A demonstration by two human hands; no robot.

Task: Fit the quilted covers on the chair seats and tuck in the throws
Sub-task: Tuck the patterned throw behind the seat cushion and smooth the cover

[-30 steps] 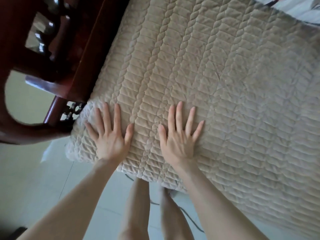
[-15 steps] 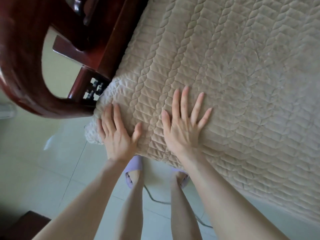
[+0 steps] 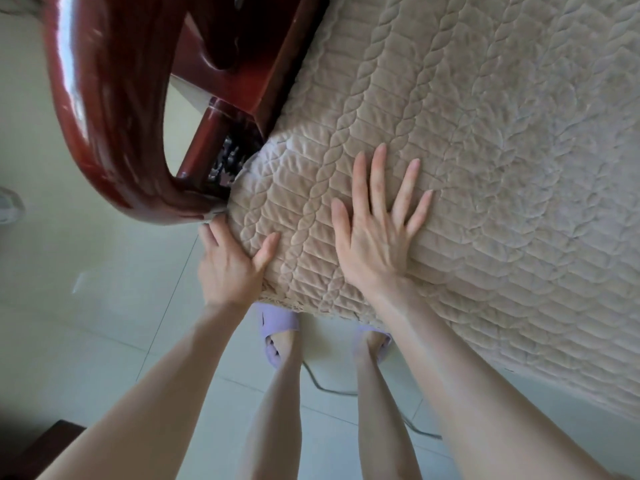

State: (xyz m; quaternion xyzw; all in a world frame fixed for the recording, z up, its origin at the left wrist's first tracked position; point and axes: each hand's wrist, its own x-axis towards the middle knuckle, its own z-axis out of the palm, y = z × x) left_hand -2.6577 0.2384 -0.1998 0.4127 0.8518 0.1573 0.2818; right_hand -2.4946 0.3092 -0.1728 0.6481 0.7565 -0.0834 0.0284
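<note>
The left hand (image 3: 228,268) hides its fingers behind the quilted cover (image 3: 485,168) (cut off at right).

We see a dark red wooden chair (image 3: 114,109) at upper left, its seat hidden under the beige quilted cover (image 3: 450,168) spread across the right of the frame. Below, the pale tiled floor (image 3: 86,323) carries two lilac slippers (image 3: 277,327) and a grey cable (image 3: 332,392).

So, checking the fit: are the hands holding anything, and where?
The left hand grips the quilted cover at its front corner; the right hand only presses flat on top.
</note>
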